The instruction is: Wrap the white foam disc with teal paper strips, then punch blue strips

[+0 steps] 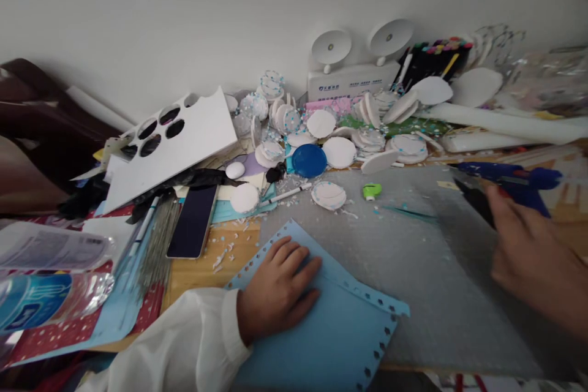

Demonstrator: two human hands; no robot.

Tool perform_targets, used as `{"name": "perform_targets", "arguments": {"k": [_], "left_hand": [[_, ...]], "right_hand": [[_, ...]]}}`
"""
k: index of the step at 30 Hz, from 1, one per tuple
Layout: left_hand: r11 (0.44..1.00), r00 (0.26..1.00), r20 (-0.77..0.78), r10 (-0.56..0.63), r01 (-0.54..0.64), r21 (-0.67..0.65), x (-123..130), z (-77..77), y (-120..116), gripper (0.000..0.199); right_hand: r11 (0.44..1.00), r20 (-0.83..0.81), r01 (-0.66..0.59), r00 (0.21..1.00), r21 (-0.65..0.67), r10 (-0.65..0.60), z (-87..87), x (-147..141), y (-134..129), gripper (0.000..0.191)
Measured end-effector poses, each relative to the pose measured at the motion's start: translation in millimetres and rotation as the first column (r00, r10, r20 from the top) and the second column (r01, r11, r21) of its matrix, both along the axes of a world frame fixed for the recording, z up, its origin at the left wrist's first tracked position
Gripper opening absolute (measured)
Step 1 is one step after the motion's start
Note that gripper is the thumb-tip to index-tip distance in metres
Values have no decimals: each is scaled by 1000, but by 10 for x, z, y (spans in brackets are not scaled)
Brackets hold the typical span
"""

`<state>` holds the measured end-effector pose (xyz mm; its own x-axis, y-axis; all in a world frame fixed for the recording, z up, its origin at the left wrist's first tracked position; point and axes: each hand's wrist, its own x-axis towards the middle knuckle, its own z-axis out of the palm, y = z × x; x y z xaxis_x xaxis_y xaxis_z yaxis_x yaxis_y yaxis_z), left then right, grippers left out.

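Observation:
My left hand (281, 288) lies palm down on a light blue sheet (340, 324) with small cut-out shapes along its edges. Its fingers are spread a little and hold nothing. At the right, my right hand (533, 257) is closed around a dark, pointed tool (478, 201); motion blur hides its exact kind. Just behind that tool lies a blue glue gun (514, 176), partly covered by the hand. A grey cutting mat (413, 269) is under the sheet. Thin teal strips (408, 214) and a small green plastic piece (371, 191) rest on the mat.
White foam discs (340, 152) with blue-speckled edges pile up along the wall, around a blue round lid (309, 160). A phone (193, 220), wire stems (156, 245) and a plastic bottle (50, 300) lie left. A holed white board (184, 147) leans behind. A two-headed lamp (353, 82) stands at the back.

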<state>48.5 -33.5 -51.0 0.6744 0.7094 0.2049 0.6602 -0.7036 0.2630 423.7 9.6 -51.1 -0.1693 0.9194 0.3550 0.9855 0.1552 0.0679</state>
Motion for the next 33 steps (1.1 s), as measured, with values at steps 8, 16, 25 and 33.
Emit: {"name": "perform_targets", "arguments": {"k": [8, 16, 25, 33], "left_hand": [[998, 998, 14, -53, 53, 19, 47, -16, -30, 13], [992, 992, 23, 121, -120, -26, 58, -79, -49, 21], [977, 967, 175, 185, -161, -141, 54, -129, -85, 24], [841, 857, 329, 397, -196, -505, -484, 520, -198, 20]], "right_hand": [[991, 94, -129, 987, -26, 131, -37, -5, 246, 43], [978, -188, -110, 972, 175, 143, 233, -656, -406, 29], [921, -513, -275, 852, -276, 101, -115, -1311, -900, 34], [914, -611, -391, 750, -103, 252, 14, -1001, -612, 26]]}}
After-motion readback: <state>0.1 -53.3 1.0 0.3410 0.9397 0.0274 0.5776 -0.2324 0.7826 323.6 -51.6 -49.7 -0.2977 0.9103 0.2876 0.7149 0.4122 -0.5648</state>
